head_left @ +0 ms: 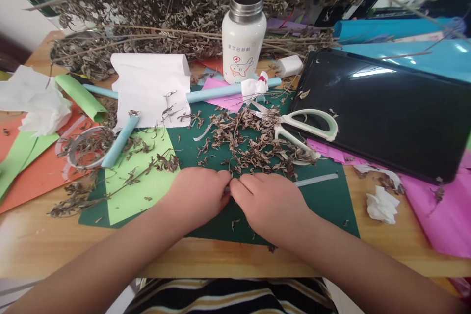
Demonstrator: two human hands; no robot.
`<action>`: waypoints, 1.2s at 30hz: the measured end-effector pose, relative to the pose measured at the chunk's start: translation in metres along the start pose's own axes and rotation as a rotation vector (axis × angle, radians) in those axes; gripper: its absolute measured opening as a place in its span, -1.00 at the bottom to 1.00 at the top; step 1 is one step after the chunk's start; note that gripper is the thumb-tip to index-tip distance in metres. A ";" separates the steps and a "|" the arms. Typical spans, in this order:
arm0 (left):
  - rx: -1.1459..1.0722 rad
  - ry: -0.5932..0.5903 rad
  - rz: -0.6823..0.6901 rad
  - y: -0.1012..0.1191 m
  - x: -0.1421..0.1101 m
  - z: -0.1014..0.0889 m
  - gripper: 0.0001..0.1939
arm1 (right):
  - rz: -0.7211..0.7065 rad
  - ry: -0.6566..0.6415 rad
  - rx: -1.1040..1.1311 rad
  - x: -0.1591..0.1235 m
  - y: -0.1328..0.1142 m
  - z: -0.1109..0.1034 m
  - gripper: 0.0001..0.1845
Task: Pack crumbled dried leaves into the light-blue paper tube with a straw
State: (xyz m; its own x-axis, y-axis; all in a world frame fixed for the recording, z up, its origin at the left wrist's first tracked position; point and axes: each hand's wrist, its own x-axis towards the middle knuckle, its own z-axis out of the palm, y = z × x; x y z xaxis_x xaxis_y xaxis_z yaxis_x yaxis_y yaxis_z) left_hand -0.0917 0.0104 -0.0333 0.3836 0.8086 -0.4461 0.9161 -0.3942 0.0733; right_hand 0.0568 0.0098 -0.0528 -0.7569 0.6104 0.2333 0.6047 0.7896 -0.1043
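My left hand [200, 191] and my right hand [270, 201] meet over the dark green mat [312, 216], both with fingers curled closed. A thin translucent white stick [318, 179] sticks out beyond my right hand; a short bit also shows between the hands, and both seem to grip it. Crumbled dried leaves [243, 142] lie just beyond my fingers. White-handled scissors [312, 125] rest at the right of this heap, blades hidden. Left of my hands, a dried sprig [128, 181] lies across a light green paper sheet [125, 206].
A white bottle [243, 44], uncapped, stands behind the leaves. Dried branches [165, 5] span the back. A black tray-like panel [386, 108] lies at right, near crumpled tissue [382, 204]. Blue paper tubes [121, 142], a tissue roll [150, 66] and a clear round container [90, 149] sit left.
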 end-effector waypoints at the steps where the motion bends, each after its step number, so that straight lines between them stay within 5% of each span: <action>1: -0.005 -0.010 -0.007 0.000 0.001 0.000 -0.78 | -0.003 0.000 -0.001 0.001 0.000 0.000 -0.82; 13: -0.024 0.010 -0.032 0.000 0.000 0.000 -0.83 | -0.008 -0.045 0.053 0.002 -0.001 0.001 -0.86; 20: -0.190 0.105 -0.104 -0.002 -0.007 -0.002 -0.83 | 0.057 -0.104 0.066 -0.007 0.028 -0.019 -0.79; 23: -0.588 0.239 -0.081 -0.009 -0.021 -0.012 -0.79 | 0.117 -0.058 0.026 -0.008 0.043 -0.026 -0.77; 26: -1.306 0.426 0.021 -0.019 -0.031 -0.026 -0.75 | 0.121 -0.109 -0.049 -0.005 0.052 -0.025 -0.78; 30: -2.138 0.448 0.089 -0.032 -0.030 -0.039 -0.77 | 0.126 -0.202 -0.126 -0.002 0.051 -0.021 -0.79; 36: -2.615 0.444 -0.022 -0.037 -0.018 -0.037 -0.67 | 0.162 -0.148 -0.172 -0.003 0.043 -0.021 -0.73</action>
State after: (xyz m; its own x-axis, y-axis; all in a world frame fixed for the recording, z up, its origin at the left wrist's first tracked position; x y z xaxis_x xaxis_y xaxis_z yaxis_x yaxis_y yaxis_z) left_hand -0.1286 0.0265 0.0053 0.0824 0.9174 -0.3894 -0.8235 0.2827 0.4919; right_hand 0.0899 0.0407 -0.0374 -0.6670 0.7406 0.0816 0.7446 0.6663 0.0393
